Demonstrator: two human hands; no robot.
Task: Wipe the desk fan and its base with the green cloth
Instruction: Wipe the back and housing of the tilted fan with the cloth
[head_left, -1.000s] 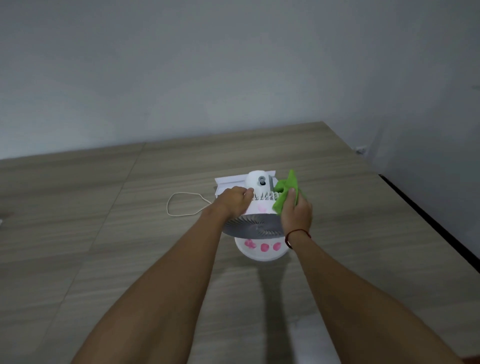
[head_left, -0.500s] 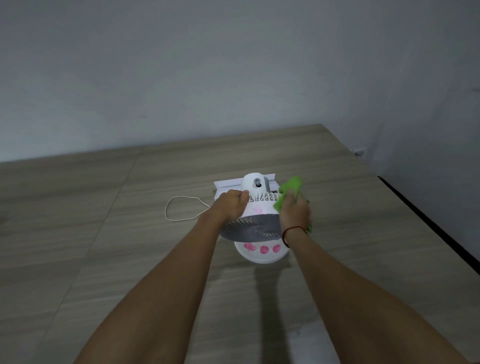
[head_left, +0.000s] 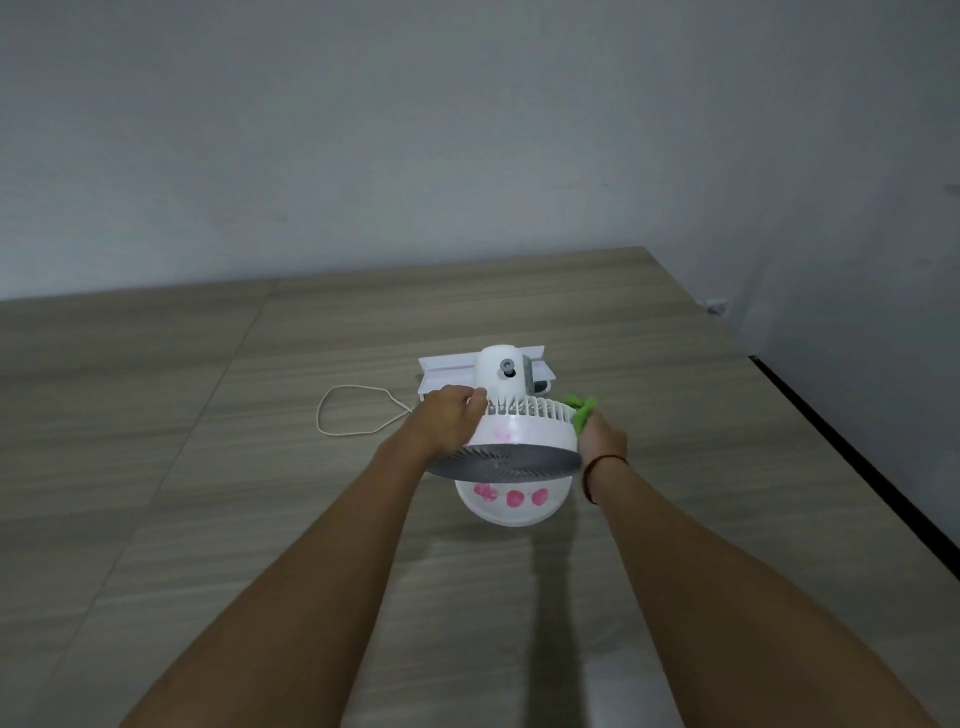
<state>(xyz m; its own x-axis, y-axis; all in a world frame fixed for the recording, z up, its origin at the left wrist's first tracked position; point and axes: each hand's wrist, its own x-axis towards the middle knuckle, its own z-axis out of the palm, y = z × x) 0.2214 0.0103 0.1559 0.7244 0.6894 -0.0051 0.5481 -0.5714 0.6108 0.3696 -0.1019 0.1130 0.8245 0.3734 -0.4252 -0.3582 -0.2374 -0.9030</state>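
A white desk fan (head_left: 524, 431) stands on the wooden table, its grey front grille facing me and tilted down. Below the grille shows its round white base (head_left: 511, 506) with three pink marks. My left hand (head_left: 452, 421) grips the fan's left rear edge. On the fan's right side my right hand (head_left: 602, 441) holds the green cloth (head_left: 581, 410) pressed against the housing. Only a small bunch of the cloth shows above my fingers.
A white cord (head_left: 345, 410) loops on the table left of the fan. Behind the fan lies a flat white box or tray (head_left: 447, 369). The table's right edge (head_left: 852, 457) runs diagonally with a dark gap beyond. A grey wall stands behind.
My right hand has slid the green cloth down and outward along the fan's right side, so less cloth shows. My left hand has kept its grip on the fan.
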